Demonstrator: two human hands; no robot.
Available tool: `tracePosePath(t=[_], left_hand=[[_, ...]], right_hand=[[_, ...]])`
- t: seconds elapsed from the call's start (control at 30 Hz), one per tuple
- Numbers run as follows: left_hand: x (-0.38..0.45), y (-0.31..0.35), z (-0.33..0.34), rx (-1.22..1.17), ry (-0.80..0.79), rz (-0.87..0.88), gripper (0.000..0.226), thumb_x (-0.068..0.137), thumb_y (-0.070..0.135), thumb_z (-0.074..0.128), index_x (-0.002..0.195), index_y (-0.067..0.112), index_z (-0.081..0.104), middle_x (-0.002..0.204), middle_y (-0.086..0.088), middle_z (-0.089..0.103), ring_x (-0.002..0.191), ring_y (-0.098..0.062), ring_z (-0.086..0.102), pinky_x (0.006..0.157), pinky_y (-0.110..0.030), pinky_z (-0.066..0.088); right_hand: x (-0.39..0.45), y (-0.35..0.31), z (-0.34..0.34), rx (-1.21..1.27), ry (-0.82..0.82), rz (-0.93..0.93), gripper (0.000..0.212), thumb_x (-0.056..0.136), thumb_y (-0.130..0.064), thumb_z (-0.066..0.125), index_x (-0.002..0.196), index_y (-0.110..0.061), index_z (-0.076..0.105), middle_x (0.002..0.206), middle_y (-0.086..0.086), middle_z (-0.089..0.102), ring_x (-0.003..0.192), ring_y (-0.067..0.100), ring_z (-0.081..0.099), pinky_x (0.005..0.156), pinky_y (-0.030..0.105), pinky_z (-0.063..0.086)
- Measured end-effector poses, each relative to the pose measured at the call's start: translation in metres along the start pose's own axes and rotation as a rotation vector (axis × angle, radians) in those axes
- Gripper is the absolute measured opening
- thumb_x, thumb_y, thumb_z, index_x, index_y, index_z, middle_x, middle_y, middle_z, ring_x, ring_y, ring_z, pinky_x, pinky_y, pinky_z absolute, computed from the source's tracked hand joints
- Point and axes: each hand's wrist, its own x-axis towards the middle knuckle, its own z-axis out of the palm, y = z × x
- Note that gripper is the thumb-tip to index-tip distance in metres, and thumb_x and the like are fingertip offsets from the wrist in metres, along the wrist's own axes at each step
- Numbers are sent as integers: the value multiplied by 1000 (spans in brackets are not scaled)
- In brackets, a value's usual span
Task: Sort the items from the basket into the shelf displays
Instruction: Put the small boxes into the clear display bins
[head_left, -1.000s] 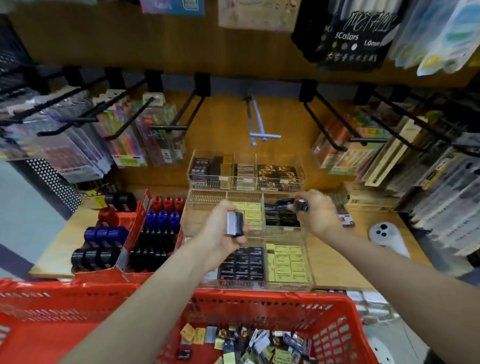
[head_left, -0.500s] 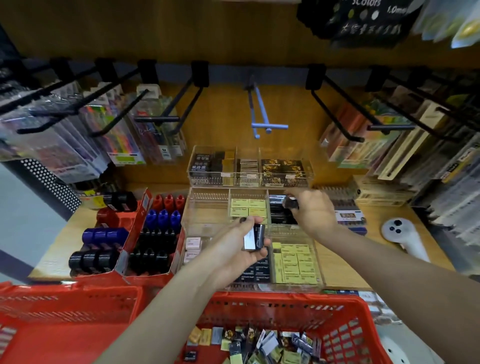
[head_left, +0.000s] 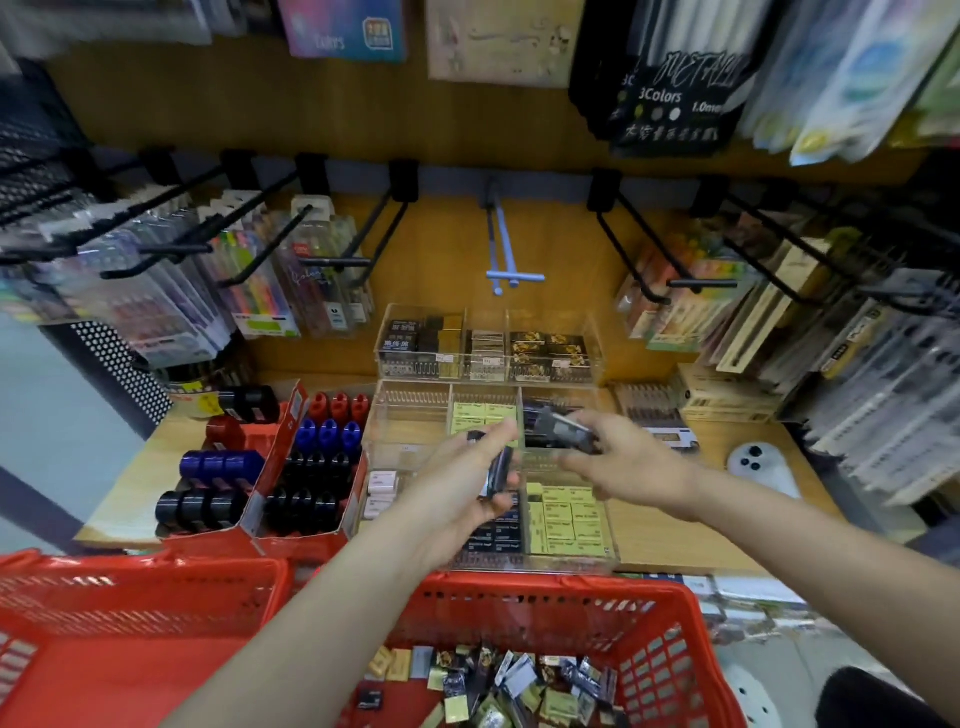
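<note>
While both hands hover above the clear acrylic organizer (head_left: 441, 415), each keeps hold of a small dark box. Left hand (head_left: 457, 493): palm up over the organizer's front-left part, fingers and thumb curled round a dark box (head_left: 497, 470) held on edge. Right hand (head_left: 618, 457): above the organizer's right side, fingertips pinching a second dark box (head_left: 563, 428), blurred, over the rear-right compartment of dark packs.

Organizer contents: yellow boxes (head_left: 569, 519) fill the front-right compartment; dark boxes (head_left: 493, 535) fill the compartment left of them, partly hidden by the left hand; more yellow boxes (head_left: 483, 415) sit in the rear-middle compartment; pale flat boxes (head_left: 382, 480) lie at the front-left edge.

Behind the organizer: a second clear case (head_left: 488, 345) with dark and gold-patterned small boxes.

Left of the organizer: a red cardboard display (head_left: 280, 467) with rows of red, blue and black round-topped items, touching the organizer's left wall.

Right of the organizer: a white device (head_left: 761, 467) with dark spots lies on the wooden counter (head_left: 675, 535).

In front of the organizer, nearest the camera: a red plastic basket (head_left: 571, 608), its floor scattered with small boxes (head_left: 498, 680) in black, gold, grey and yellow.

Above the organizer: black peg hooks (head_left: 644, 244) carry packs of pens and markers, some blurred.
</note>
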Motion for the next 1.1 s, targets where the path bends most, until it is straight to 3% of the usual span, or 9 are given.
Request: tracePosePath(t=[0.1,0.23,0.43,0.53,0.7,0.8,0.9,1.0,1.1], left_hand=[[-16,-1,13,97,-11,71,44,73,39,84,106,14,69,72,1,65,59,-9,55,44,-18,39],[-34,3,17,140,-29,157,34,80,32,81,107,18,65,77,-3,65,60,-9,55,44,-18,38],[-64,16,-3,240,-82,293,18,87,24,75,104,26,67,74,8,66,62,-5,56,49,-19,40],[-81,18,-13,339,-164,332,22,86,27,75,107,33,71,73,12,64,60,-2,53,50,-17,39],[-94,9,-22,233,-181,335,50,75,40,76,121,26,65,88,0,73,60,-4,49,47,-13,38],[-94,-1,-31,157,-99,323,40,80,33,73,118,24,62,82,0,71,60,-4,49,46,-15,34],[-91,-5,-41,103,-42,270,36,81,29,74,114,22,60,80,-2,71,59,-4,50,43,-17,32],[-89,-5,-45,80,-21,209,40,72,33,80,106,20,65,68,4,58,60,-5,52,45,-19,36],[-87,-5,-45,125,-16,167,24,82,28,78,101,18,66,67,1,55,57,-9,48,45,-20,35]], right_hand=[[-32,-18,5,-152,-1,-181,19,102,-23,51,119,-17,52,73,-12,51,51,-7,50,49,10,37],[-58,-37,9,-204,32,-307,18,102,-26,51,119,-21,55,81,-11,56,60,-5,52,56,13,39],[-84,-46,12,645,4,34,27,101,-36,51,111,-20,70,85,0,67,58,6,42,49,19,35],[-94,-47,10,381,146,-99,17,95,-37,61,105,-34,73,83,-19,66,60,0,51,53,17,43],[-101,-48,21,229,279,-352,16,90,-27,69,104,-33,72,80,-19,67,56,-4,51,58,10,39],[-98,-47,27,559,146,-87,27,94,-41,59,117,-28,65,78,-21,71,63,-1,50,60,17,42],[-94,-38,18,865,75,186,27,102,-14,47,127,-9,57,93,7,77,72,13,52,60,27,45],[-97,-28,12,838,42,144,42,93,3,58,132,-13,54,104,9,74,84,20,68,67,23,54],[-100,-25,13,710,151,54,56,66,-12,82,119,-18,64,102,7,74,92,23,73,72,23,58]])
